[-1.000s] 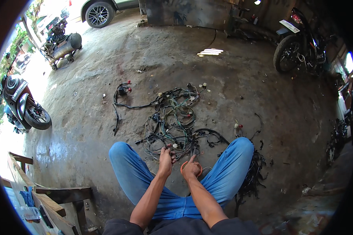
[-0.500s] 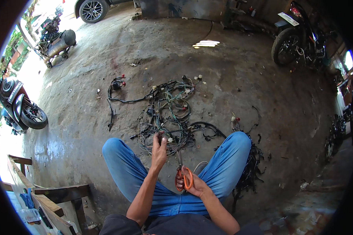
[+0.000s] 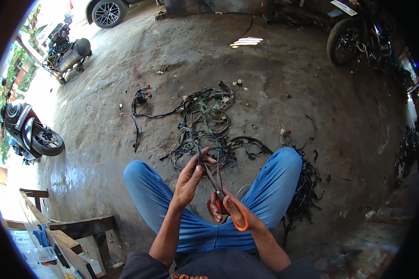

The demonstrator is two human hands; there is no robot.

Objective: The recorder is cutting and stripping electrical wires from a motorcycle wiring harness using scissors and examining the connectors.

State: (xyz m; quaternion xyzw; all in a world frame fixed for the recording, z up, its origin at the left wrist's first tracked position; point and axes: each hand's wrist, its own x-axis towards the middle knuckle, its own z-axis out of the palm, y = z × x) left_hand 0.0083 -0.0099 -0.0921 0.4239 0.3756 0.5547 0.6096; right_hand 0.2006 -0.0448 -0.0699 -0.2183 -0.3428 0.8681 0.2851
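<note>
Grey metal scissors [image 3: 219,192] with bright orange, round handles [image 3: 243,228].
The messy black and green wires [image 3: 185,128] have small white and red plugs [image 3: 239,82]. The cloth jeans [image 3: 149,188] are faded blue. The hard floor [image 3: 270,111] has grey and brown blotches.

The person wears a dark shirt [image 3: 219,264] with orange lettering [image 3: 189,277] on its front, cut by the lower edge. The loose dark sleeves [image 3: 143,266] end near the elbows, leaving forearms [image 3: 168,237], left hand [image 3: 186,179] and right hand [image 3: 232,207] bare. The blue jeans [image 3: 145,188] look faded along the thighs, with a visible centre seam.
</note>
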